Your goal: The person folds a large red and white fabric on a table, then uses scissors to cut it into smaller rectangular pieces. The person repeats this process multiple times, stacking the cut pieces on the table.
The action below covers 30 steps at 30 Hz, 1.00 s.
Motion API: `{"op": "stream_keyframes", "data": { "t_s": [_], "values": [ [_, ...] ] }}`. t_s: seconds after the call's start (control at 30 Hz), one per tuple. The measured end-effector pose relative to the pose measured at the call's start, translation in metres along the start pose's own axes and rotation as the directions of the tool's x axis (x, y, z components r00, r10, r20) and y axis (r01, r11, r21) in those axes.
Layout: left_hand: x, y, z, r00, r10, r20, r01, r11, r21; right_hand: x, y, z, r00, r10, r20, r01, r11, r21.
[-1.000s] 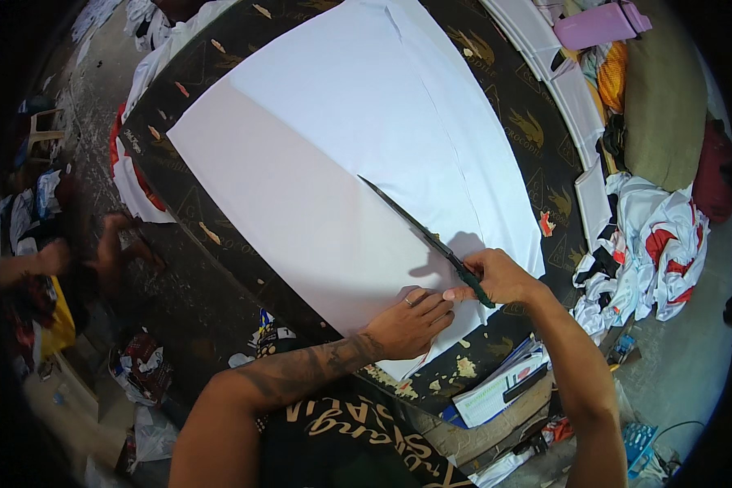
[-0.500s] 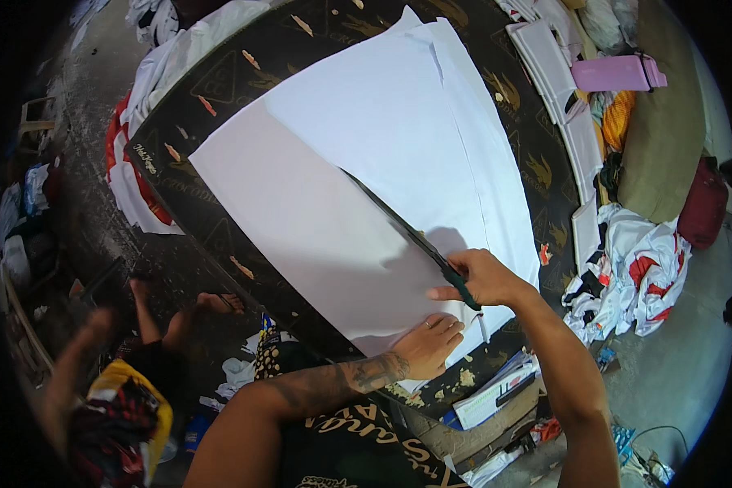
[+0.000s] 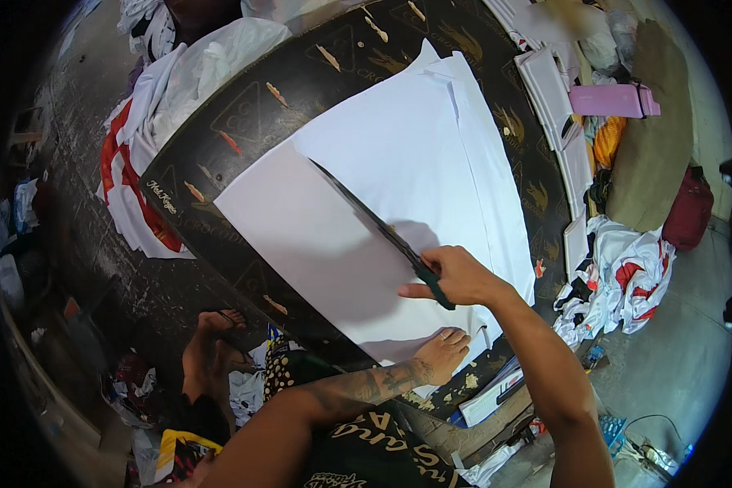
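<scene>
A stack of white fabric (image 3: 398, 138) lies spread on a dark board-topped table (image 3: 244, 130) with gold print. My right hand (image 3: 455, 276) grips the dark green handles of long scissors (image 3: 374, 220). The dark blades run up and left across the fabric, their tips at the edge between a shaded near-left part and a brighter far part. My left hand (image 3: 443, 355) rests palm-down on the fabric's near end, fingers lying flat and a ring on one. Whether the blades are parted is hard to make out.
White folded stacks (image 3: 549, 98) line the table's right side, beside a pink case (image 3: 614, 101) and a long olive roll (image 3: 651, 130). White and red cloth (image 3: 626, 276) is heaped on the right. Another person's legs (image 3: 207, 350) show at lower left; a cloth pile (image 3: 138, 179) hangs at left.
My right hand and the scissors have shifted left and farther along the fabric. My left hand stays at the near end. The person at lower left has shifted, and the whole view has moved somewhat.
</scene>
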State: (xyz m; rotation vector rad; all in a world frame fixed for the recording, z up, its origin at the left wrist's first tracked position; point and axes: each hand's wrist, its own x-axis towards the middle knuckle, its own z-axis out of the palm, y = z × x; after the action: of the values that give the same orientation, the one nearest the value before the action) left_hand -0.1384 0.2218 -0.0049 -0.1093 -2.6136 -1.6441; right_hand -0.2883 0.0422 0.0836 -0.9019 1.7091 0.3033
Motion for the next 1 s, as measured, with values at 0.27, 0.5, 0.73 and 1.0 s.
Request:
{"op": "stream_keyframes", "data": {
  "t_s": [0.27,0.5,0.73,1.0],
  "values": [
    [0.005,-0.005,0.013,0.996,0.029,-0.088,-0.025,0.999,0.042,0.017,-0.043,0.007,0.991,-0.072,-0.117,0.09,0.984,0.155],
    [-0.038,-0.013,-0.12,0.993,0.002,-0.117,-0.013,0.996,-0.09,-0.029,-0.015,0.017,0.88,-0.183,-0.439,0.328,0.902,0.281],
    [0.044,-0.128,-0.282,0.643,-0.507,-0.574,0.766,0.417,0.489,-0.159,0.208,0.233,0.158,0.672,-0.724,-0.017,0.735,0.678],
    [0.172,-0.007,-0.032,0.936,0.096,-0.338,0.146,0.768,0.623,-0.232,0.304,0.448,-0.035,0.889,-0.457,-0.164,0.446,0.88]
  ]
}}
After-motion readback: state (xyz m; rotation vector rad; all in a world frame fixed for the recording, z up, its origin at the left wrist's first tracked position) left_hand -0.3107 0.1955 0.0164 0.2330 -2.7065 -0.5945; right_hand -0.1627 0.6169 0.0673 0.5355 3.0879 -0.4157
